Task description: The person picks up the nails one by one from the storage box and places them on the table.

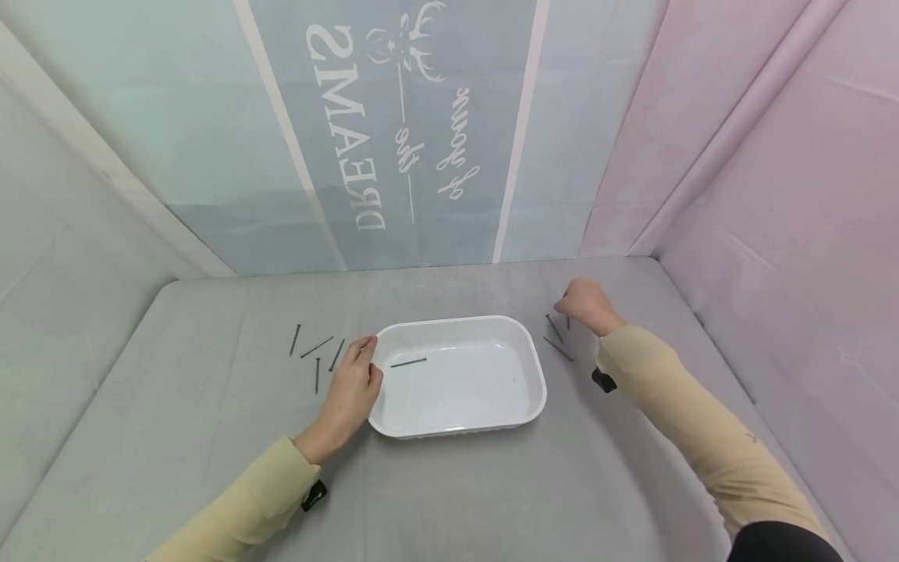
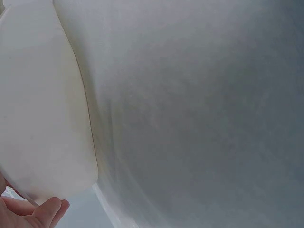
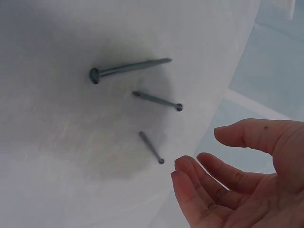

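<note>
A white rectangular dish (image 1: 456,430) rests on the grey surface with one dark nail (image 1: 409,362) lying in it. At its left rim my left hand (image 1: 351,390) grips the edge; in the left wrist view, thumb and fingers (image 2: 50,213) pinch a pale edge. My right hand (image 1: 588,306) is off to the dish's right, over loose nails (image 1: 558,349). The right wrist view has three of them, the largest nail (image 3: 135,66) uppermost. There the right hand (image 3: 237,175) holds nothing, its bent fingers apart from the thumb and close to the lowest nail (image 3: 151,148).
Several more nails (image 1: 317,376) lie scattered left of the dish, beside my left hand. A grey cloth (image 1: 456,499) covers the table. Printed fabric (image 1: 421,234) hangs along the back, with pale fabric walls (image 1: 794,257) at both sides.
</note>
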`<state>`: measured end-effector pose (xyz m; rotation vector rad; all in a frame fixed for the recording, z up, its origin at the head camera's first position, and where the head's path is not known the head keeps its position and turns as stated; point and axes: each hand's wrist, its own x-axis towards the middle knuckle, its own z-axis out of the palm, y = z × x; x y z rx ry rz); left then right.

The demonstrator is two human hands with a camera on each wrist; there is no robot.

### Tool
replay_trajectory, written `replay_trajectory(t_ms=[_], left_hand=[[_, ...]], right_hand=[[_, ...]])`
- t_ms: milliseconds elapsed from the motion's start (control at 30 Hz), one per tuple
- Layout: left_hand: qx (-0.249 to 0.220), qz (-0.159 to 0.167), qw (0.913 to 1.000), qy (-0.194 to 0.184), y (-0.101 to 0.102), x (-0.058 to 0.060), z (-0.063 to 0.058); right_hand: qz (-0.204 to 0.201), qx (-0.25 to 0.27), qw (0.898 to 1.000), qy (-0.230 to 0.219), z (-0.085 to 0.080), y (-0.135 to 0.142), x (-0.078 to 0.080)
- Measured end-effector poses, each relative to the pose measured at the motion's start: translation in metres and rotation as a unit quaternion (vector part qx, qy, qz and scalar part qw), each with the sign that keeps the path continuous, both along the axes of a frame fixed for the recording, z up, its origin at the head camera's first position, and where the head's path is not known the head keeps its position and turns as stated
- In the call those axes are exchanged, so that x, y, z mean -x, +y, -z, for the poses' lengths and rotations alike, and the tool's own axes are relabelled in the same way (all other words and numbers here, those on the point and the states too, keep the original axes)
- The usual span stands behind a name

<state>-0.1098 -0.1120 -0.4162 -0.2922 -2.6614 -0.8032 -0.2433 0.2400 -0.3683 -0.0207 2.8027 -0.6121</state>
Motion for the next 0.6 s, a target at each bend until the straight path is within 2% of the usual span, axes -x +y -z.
replay_trajectory(t_ms=[233,600], left_hand=[[0.0,0.004,1.0,0.004,-0.001,0.0,0.0],[-0.001,0.003,1.0,-0.004,0.0,0.0,0.0]], right_hand=[[-0.014,-0.022,1.0,-0.009,-0.011,-0.013,-0.008],[-0.048,-0.026,0.998,0.009,-0.021,-0.026,-0.016]])
